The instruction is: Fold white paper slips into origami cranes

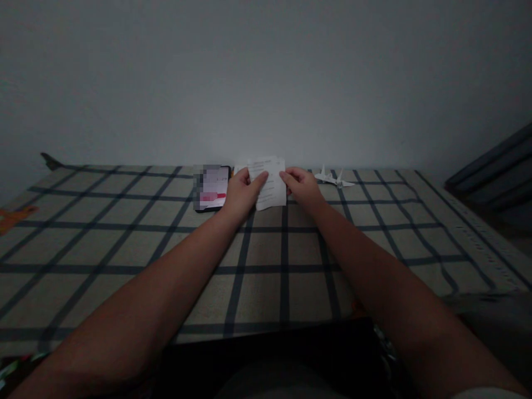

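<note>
- Left hand (239, 192): closed in a grip, thumb (260, 178) uppermost and stretched inward.
- Right hand (304, 186): near the left, apart from it, thumb and fingertips pinched.
- Left forearm (166, 277), right forearm (369, 257): bare, extended, spread wider behind the hands.

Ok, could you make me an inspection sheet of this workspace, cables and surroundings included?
Surface: checked cloth, wrinkled toward the right.
Things in hand: printed paper, text too small to read.
Clutter: lit phone left of the paper, partly pixelated; folded white paper shapes to its right; orange item at the left edge.
Hands: left hand and right hand both hold the paper.
Cables: nothing seen.
Surroundings: plain wall behind; dim.
</note>
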`<state>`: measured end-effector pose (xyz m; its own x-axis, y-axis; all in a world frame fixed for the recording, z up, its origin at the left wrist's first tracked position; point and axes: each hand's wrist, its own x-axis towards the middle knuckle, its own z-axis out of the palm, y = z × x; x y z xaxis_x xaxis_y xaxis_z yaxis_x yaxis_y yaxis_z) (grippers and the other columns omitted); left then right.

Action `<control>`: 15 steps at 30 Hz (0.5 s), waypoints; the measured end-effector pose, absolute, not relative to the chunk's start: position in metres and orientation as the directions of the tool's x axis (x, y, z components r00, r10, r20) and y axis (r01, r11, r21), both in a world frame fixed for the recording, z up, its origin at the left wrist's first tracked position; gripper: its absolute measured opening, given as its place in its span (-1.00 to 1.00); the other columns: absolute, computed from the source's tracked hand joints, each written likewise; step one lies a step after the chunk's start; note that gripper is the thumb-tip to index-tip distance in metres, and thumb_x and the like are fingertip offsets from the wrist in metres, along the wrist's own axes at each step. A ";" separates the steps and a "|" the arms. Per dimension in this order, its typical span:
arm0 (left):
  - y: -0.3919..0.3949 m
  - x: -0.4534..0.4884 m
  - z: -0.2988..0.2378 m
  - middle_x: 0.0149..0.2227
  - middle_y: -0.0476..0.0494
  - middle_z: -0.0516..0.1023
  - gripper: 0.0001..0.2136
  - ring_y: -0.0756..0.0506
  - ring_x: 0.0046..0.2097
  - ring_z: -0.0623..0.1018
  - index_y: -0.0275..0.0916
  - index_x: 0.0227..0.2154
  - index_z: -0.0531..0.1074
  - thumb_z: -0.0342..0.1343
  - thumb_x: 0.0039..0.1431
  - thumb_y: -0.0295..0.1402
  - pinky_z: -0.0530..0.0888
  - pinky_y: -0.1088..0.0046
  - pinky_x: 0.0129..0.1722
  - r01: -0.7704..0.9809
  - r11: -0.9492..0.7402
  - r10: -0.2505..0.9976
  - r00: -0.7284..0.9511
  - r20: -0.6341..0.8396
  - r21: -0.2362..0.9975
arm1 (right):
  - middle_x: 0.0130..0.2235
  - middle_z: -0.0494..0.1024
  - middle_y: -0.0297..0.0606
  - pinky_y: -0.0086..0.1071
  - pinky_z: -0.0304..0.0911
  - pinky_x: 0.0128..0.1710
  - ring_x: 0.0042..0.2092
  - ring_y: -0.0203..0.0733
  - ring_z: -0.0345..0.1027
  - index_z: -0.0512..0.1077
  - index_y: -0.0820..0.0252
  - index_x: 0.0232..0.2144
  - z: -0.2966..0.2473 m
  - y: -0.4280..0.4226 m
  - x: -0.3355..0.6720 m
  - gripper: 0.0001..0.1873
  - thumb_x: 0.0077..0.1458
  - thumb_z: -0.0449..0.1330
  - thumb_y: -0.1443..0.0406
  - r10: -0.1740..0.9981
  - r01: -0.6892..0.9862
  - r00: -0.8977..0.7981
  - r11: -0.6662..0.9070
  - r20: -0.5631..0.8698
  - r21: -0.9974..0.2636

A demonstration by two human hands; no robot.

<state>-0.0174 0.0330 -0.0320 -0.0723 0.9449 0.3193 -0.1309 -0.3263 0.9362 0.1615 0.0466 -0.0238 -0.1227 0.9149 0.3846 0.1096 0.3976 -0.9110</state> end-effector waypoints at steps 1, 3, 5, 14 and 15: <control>0.032 -0.017 -0.031 -0.16 -0.21 0.75 -0.63 -0.16 -0.21 0.71 -0.26 -0.15 0.62 0.44 0.07 -0.12 0.65 0.27 -0.18 -0.133 -0.330 0.944 -0.075 0.322 0.935 | -0.47 0.44 -0.37 -0.31 0.29 -0.39 -0.42 -0.25 0.31 0.48 0.12 -0.38 -0.023 0.046 0.161 -0.54 0.03 0.31 -0.14 0.916 0.101 -0.118 0.394 0.383 -0.913; 0.031 -0.017 -0.031 -0.15 -0.21 0.75 -0.62 -0.18 -0.18 0.72 -0.26 -0.15 0.61 0.46 0.04 -0.13 0.66 0.26 -0.14 -0.149 -0.332 0.943 -0.074 0.325 0.931 | -0.44 0.47 -0.34 -0.31 0.29 -0.40 -0.41 -0.23 0.33 0.49 0.13 -0.34 -0.022 0.045 0.160 -0.51 0.00 0.33 -0.16 0.925 0.075 -0.102 0.374 0.366 -0.924; 0.033 -0.016 -0.032 -0.14 -0.20 0.75 -0.60 -0.20 -0.14 0.73 -0.24 -0.14 0.60 0.47 0.04 -0.12 0.67 0.23 -0.10 -0.193 -0.313 0.950 -0.056 0.309 0.930 | -0.40 0.51 -0.31 -0.30 0.30 -0.39 -0.40 -0.22 0.35 0.50 0.14 -0.31 -0.021 0.044 0.159 -0.46 -0.04 0.34 -0.18 0.932 0.039 -0.114 0.349 0.343 -0.936; 0.035 -0.015 -0.028 0.07 -0.25 0.72 -0.41 -0.38 0.27 0.60 -0.17 0.02 0.57 0.14 0.23 0.24 0.59 0.04 0.21 -0.504 -0.166 0.970 0.071 0.232 0.848 | -0.36 0.56 -0.29 -0.28 0.35 -0.30 -0.31 -0.18 0.41 0.46 0.12 -0.35 -0.022 0.055 0.168 -0.52 -0.04 0.37 -0.13 0.946 0.007 0.002 0.323 0.323 -0.946; 0.032 -0.016 -0.025 0.07 -0.26 0.71 -0.34 -0.40 0.30 0.57 -0.16 0.05 0.57 0.04 0.24 0.31 0.57 -0.01 0.24 -0.517 -0.158 0.965 0.102 0.243 0.841 | -0.36 0.57 -0.28 -0.28 0.35 -0.30 -0.31 -0.18 0.42 0.46 0.12 -0.36 -0.022 0.056 0.170 -0.56 -0.01 0.35 -0.10 0.945 0.024 0.034 0.325 0.326 -0.945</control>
<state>-0.0158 0.0323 -0.0249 0.1023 0.9645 0.2435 -0.5171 -0.1575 0.8413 0.1700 0.0560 -0.0218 0.0335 0.9449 0.3257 0.0242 0.3250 -0.9454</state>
